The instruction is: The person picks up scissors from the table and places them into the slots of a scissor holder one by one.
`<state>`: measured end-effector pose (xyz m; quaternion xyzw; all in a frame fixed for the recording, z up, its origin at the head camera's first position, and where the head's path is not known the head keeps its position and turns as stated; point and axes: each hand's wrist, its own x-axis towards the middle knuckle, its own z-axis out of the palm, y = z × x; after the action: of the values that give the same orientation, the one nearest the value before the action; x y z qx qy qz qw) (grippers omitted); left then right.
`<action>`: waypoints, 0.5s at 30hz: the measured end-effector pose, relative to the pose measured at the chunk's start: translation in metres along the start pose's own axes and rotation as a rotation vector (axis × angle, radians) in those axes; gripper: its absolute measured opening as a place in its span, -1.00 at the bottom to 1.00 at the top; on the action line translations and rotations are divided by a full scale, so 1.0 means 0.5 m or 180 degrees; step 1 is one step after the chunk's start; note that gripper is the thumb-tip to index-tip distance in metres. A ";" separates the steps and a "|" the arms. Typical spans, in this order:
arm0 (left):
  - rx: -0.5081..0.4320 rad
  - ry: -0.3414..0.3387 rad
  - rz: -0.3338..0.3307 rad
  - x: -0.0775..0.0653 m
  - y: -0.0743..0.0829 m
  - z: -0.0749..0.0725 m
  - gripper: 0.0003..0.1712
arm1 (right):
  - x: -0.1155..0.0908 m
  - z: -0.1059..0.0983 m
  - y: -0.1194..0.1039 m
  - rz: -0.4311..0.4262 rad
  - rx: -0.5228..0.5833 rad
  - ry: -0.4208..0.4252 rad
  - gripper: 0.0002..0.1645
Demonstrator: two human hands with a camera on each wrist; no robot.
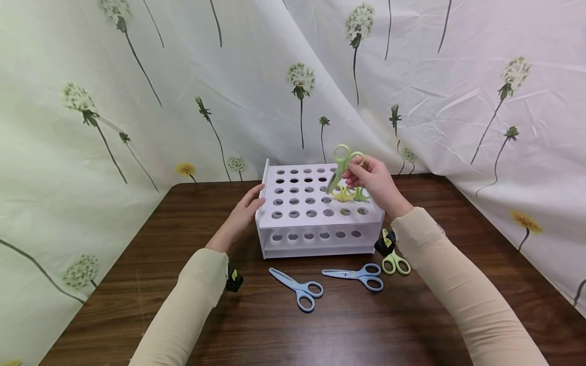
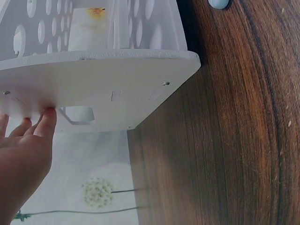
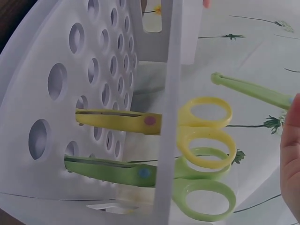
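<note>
My right hand (image 1: 375, 180) pinches a pair of light green scissors (image 1: 339, 174) by one handle loop, blades pointing down over the right half of a white two-tier rack (image 1: 302, 221). Below them, yellow scissors (image 3: 126, 123) and another green pair (image 3: 117, 171) stand in the rack's holes, handles above the top tier and blade tips at the lower tier's holes. At the rack's left end, my left hand (image 1: 242, 213) rests its fingers (image 2: 47, 124) against the outer side panel, close to a cut-out in it.
Two blue scissors, one at left (image 1: 297, 287) and one at right (image 1: 352, 274), lie on the dark wooden table (image 1: 238, 325) before the rack. More green scissors (image 1: 396, 263) lie by its right front corner, partly behind the wrist camera (image 1: 385, 243). Flowered cloth (image 1: 256, 101) hangs behind.
</note>
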<state>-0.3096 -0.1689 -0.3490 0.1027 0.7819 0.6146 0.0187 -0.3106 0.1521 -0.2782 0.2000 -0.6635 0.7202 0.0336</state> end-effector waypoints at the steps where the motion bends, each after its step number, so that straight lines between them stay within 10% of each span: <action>1: -0.0004 0.0007 -0.0001 0.000 0.000 0.000 -0.41 | 0.001 0.000 0.001 0.0015 -0.0012 0.0004 -0.95; 15: -0.0045 -0.0024 -0.0032 0.000 0.001 0.001 -0.41 | 0.007 0.005 0.016 0.0138 -0.0208 -0.0063 -0.90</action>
<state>-0.3095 -0.1684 -0.3489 0.1009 0.7780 0.6196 0.0255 -0.3155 0.1479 -0.2845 0.1915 -0.6911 0.6967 0.0179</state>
